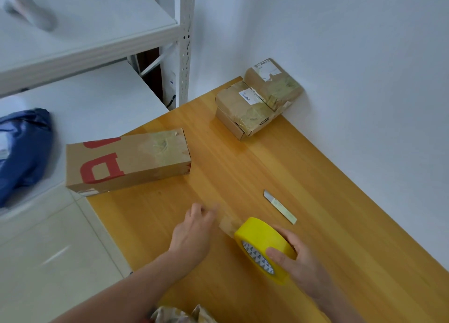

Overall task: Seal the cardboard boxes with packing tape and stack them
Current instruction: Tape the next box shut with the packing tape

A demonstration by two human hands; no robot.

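Head view: the right hand (298,262) grips a yellow tape roll (262,237) near the front edge of the table (315,176). The left hand (194,232), just beside it, pinches the strip of tape (228,223) drawn off the roll. A long box (128,159) with red letters lies at the table's left edge, overhanging it. Small taped boxes (257,99) sit stacked in the far corner against the wall. 1 blade (279,206) lies near the roll. A blue bag (21,147) rests on the shelf (97,99) at left.
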